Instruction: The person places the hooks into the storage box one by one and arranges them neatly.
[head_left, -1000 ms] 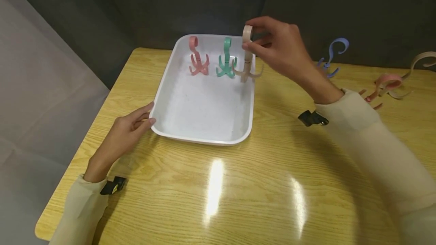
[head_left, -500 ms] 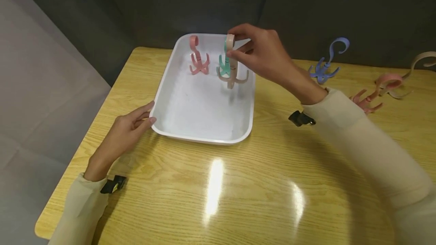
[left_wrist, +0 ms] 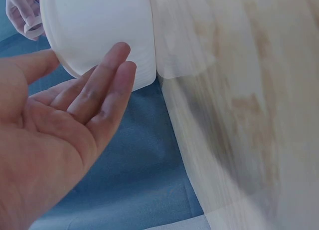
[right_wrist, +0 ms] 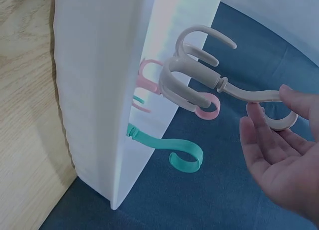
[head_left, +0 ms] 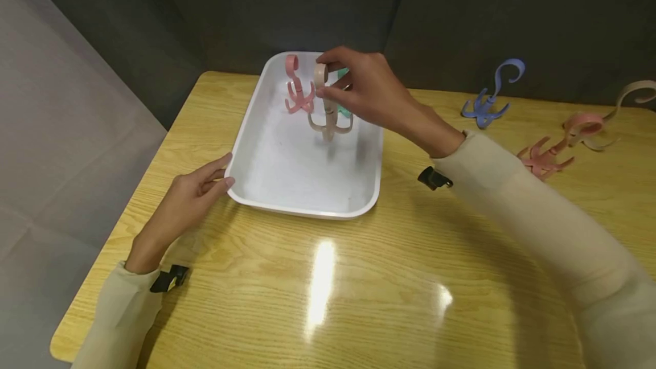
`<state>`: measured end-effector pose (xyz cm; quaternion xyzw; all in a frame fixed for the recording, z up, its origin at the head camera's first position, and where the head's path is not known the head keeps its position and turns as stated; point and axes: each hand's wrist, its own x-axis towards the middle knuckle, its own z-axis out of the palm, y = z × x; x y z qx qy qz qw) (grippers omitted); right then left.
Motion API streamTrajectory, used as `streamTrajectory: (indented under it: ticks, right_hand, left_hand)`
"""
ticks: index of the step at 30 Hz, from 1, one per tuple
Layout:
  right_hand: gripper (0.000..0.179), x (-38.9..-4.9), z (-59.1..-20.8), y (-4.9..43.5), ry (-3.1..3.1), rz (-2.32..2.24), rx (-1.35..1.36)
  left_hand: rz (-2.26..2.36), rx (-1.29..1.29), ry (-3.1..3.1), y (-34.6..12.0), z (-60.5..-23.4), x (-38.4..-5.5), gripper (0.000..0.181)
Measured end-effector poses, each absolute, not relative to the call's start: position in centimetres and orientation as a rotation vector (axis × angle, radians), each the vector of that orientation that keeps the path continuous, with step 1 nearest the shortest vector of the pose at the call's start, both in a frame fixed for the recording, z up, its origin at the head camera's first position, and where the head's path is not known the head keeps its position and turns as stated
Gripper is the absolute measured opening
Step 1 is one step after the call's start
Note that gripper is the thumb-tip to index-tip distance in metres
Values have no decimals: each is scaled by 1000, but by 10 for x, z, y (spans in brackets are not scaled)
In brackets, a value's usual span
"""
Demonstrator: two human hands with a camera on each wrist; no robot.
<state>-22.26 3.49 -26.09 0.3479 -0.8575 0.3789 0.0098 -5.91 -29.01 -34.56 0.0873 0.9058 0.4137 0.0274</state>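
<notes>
My right hand (head_left: 371,87) pinches the curled top of a beige multi-claw hanging hook (head_left: 328,127) and holds it upright over the white tray (head_left: 302,212). In the right wrist view, thumb and fingers meet at the curl of this beige hook (right_wrist: 199,70), its claws pointing away from the palm. Towards the tray's back stands a pink hook (head_left: 298,93). A green hook (right_wrist: 164,142) beside it is mostly covered by the right hand in the head view. My left hand (head_left: 184,201) touches the tray's near-left corner with extended, relaxed fingers (left_wrist: 102,83).
Farther right on the wooden table (head_left: 246,300) are a blue hook (head_left: 484,110), another pink hook (head_left: 548,158) and another beige hook (head_left: 627,95) partly behind it. A dark cloth (head_left: 307,4) rises behind the table. The table's left edge lies beyond the left hand.
My right hand has carried the beige hook leftward, from the tray's right rim past the green hook, and slightly towards me. The left hand and tray have stayed in place.
</notes>
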Motion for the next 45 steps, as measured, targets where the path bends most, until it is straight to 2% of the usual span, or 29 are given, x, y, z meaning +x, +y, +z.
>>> streamTrajectory:
  ticks: [45]
  right_hand:
    - [35,-227,-260,-22,-2799,1114,1200]
  left_hand:
    - [1278,290,2809,-286,-348,-58,55]
